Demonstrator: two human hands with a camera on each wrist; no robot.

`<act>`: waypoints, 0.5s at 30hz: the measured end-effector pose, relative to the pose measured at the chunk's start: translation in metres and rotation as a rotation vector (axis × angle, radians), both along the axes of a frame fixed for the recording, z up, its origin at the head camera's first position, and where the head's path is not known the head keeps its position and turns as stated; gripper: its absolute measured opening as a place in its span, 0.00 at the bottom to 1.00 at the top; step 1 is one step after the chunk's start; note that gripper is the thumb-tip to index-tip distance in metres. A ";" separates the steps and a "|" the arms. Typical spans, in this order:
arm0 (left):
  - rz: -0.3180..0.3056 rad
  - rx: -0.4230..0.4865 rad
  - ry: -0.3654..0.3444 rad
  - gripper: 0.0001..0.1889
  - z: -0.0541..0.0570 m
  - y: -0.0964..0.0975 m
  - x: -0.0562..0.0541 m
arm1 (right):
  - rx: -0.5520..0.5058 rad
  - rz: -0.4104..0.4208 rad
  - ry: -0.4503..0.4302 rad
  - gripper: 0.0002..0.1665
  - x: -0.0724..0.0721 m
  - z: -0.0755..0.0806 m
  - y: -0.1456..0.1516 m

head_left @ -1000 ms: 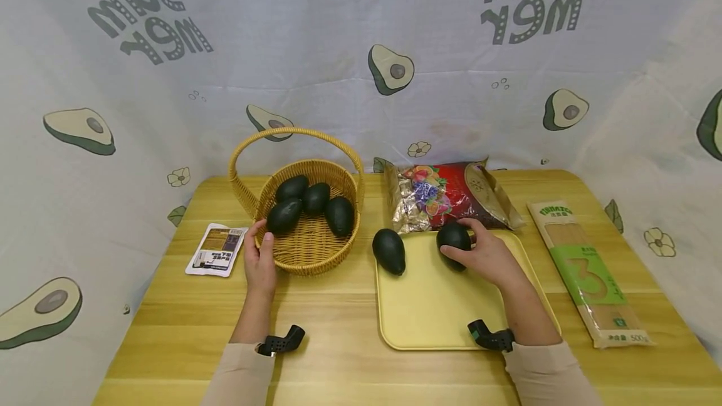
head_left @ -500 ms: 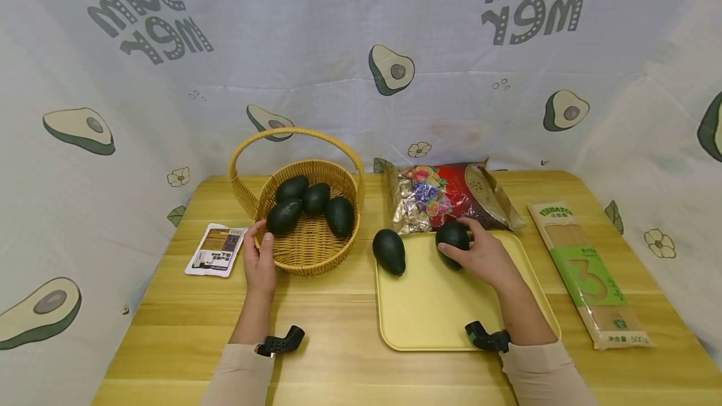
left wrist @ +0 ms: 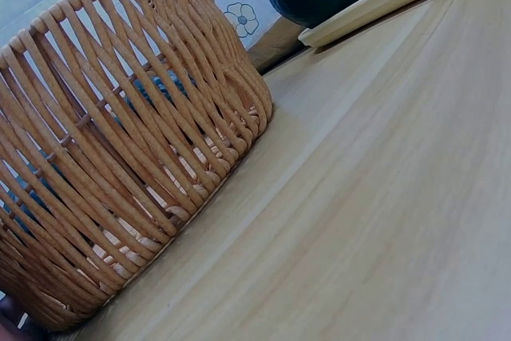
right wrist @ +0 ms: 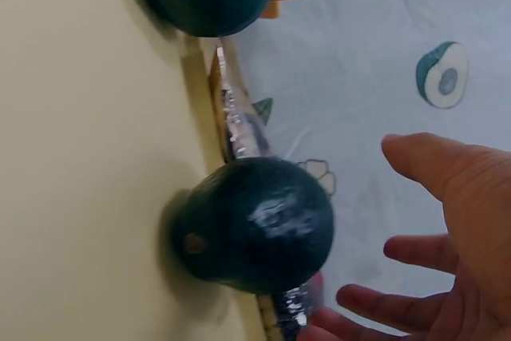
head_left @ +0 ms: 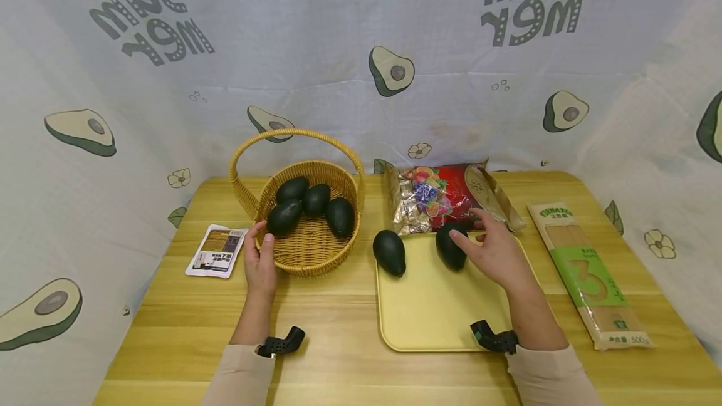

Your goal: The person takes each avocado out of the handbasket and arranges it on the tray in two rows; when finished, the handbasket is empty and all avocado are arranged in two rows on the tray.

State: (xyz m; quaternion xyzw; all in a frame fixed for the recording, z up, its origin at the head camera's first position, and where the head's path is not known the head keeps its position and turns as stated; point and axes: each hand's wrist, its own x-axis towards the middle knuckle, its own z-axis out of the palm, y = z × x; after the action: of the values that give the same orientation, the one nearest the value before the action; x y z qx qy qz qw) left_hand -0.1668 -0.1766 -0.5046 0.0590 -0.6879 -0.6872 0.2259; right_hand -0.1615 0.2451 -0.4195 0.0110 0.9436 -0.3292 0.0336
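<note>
Four avocados lie in the basket at eleven o'clock, two remain on the tray at one, right hand spread and empty, left hand touching the basket, grip unclear

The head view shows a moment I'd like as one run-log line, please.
left hand: at basket; right hand: open, holding nothing; basket: four avocados; tray: two avocados

Four avocados lie in a basket, two on a tray.
</note>
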 end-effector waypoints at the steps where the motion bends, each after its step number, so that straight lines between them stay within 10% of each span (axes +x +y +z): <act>1: 0.000 0.000 -0.001 0.20 0.000 0.000 0.000 | -0.006 -0.004 0.026 0.50 0.002 0.003 -0.001; 15: -0.004 0.009 0.016 0.20 0.000 0.000 0.000 | -0.171 0.166 0.355 0.31 0.022 0.022 -0.055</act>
State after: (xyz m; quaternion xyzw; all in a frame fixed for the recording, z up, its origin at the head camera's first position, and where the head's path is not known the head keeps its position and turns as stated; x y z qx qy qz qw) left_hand -0.1671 -0.1767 -0.5044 0.0531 -0.6831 -0.6911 0.2299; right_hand -0.1395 0.1896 -0.3971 -0.1279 0.9010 -0.4009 -0.1053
